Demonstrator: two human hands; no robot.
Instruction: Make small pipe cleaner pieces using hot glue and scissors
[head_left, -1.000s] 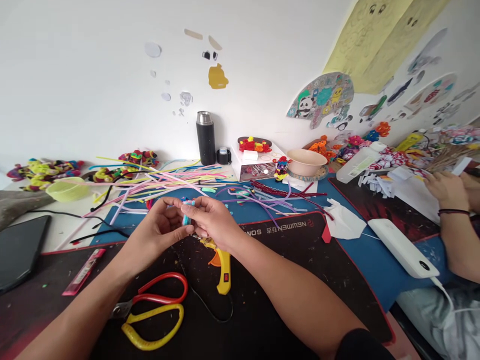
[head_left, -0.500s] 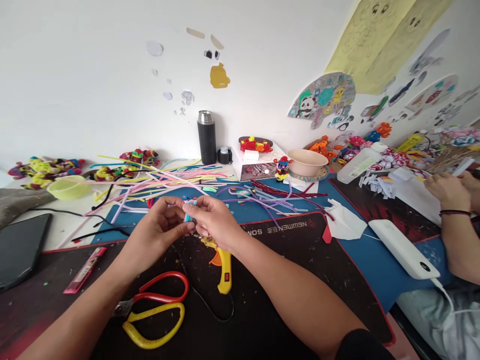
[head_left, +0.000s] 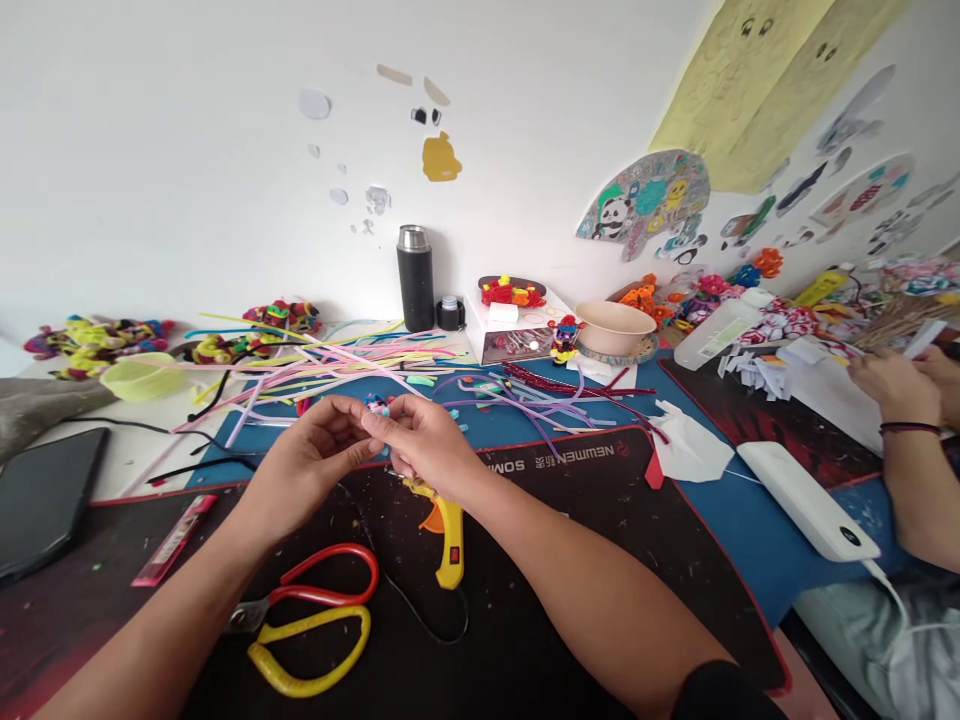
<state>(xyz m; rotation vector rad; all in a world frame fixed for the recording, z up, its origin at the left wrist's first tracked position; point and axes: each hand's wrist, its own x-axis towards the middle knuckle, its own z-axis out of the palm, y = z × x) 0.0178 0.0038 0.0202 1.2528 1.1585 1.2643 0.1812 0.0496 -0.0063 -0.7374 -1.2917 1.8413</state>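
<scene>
Between my two hands is a small blue-and-pink pipe-cleaner piece point(head_left: 376, 404), mostly covered by the fingers. My left hand point(head_left: 319, 450) pinches it from the left with curled fingers. From the right, my right hand point(head_left: 427, 440) grips it with thumb and fingers. Just below the hands a yellow glue gun point(head_left: 450, 540) lies on the black mat point(head_left: 570, 600). Scissors with one red and one yellow handle point(head_left: 322, 650) rest nearer to me, beside my left forearm. Loose coloured pipe cleaners point(head_left: 345, 355) are spread behind my hands.
A black flask point(head_left: 415, 280), a white box point(head_left: 474, 335) and a beige bowl point(head_left: 615, 325) stand along the wall. At left lie a phone point(head_left: 49, 500) and a red packet point(head_left: 174, 540). A white power bank point(head_left: 806, 500) is at right, near a co-worker's hands point(head_left: 892, 385).
The piece has turned or slid between my fingers: its light-blue striped part no longer shows, and a darker blue and pink end does. My hands stay close together in the same place.
</scene>
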